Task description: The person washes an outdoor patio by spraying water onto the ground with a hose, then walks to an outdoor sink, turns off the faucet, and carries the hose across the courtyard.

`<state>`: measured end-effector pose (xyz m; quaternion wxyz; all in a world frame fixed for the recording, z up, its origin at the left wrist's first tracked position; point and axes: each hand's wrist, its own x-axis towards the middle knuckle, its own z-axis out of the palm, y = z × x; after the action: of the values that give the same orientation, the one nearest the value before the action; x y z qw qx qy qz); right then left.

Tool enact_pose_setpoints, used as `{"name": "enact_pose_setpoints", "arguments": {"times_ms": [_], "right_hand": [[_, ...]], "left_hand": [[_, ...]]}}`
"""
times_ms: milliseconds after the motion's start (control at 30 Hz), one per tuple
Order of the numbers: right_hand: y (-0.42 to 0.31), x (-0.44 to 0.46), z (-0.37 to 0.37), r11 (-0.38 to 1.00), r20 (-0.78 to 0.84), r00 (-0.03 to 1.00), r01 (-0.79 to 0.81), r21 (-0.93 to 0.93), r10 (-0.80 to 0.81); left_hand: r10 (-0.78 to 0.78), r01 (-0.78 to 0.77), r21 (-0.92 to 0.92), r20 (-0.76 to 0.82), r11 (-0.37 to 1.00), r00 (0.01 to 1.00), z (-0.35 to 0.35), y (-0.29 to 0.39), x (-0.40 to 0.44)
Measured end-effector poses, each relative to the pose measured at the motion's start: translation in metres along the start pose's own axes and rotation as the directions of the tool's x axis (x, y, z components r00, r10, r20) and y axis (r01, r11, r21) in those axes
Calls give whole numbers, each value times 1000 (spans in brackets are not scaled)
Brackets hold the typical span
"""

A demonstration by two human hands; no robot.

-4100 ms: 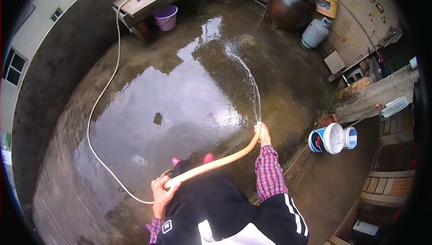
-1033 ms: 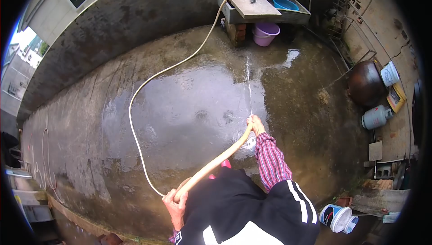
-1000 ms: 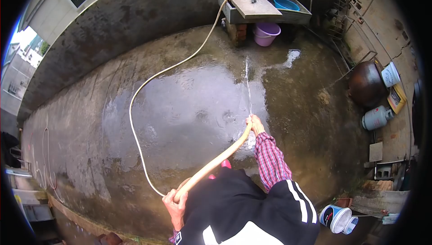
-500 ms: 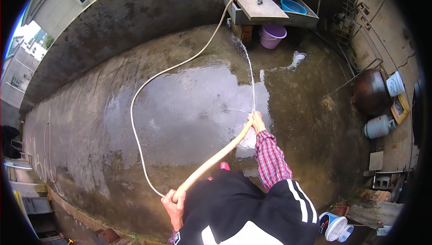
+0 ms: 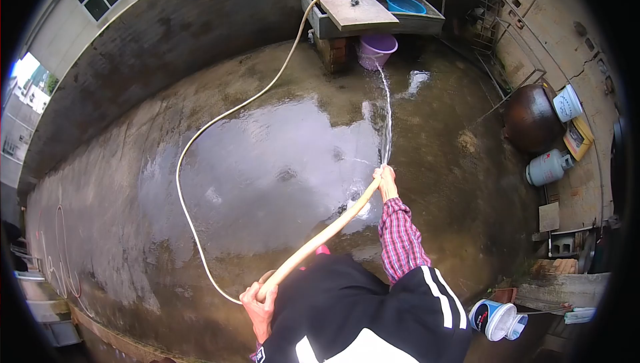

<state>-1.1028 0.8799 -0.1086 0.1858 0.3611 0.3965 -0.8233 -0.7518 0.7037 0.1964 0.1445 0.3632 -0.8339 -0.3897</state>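
One hose [image 5: 326, 233]; in both hands [image 5: 258, 307] [image 5: 387, 182]

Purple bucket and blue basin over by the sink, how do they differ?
The purple bucket is deep and tapered, while the blue basin looks shallower. The bucket stands low on the floor, whereas the basin sits up in the sink. Water from the hose appears to hit the bucket's front, but does not reach the basin. Both are round and open-topped.
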Motion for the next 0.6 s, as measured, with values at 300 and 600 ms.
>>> {"name": "enact_pose_setpoints", "arguments": {"times_ms": [300,600], "right_hand": [[-21,-1,-27,998,90,995,50,-42,-46],[-19,3,-21,1000,65,998,-6,22,4]], "left_hand": [[-10,5,34,123,999,992,6,2,3],[0,0,-2,117,1000,993,5,6,1]]}}
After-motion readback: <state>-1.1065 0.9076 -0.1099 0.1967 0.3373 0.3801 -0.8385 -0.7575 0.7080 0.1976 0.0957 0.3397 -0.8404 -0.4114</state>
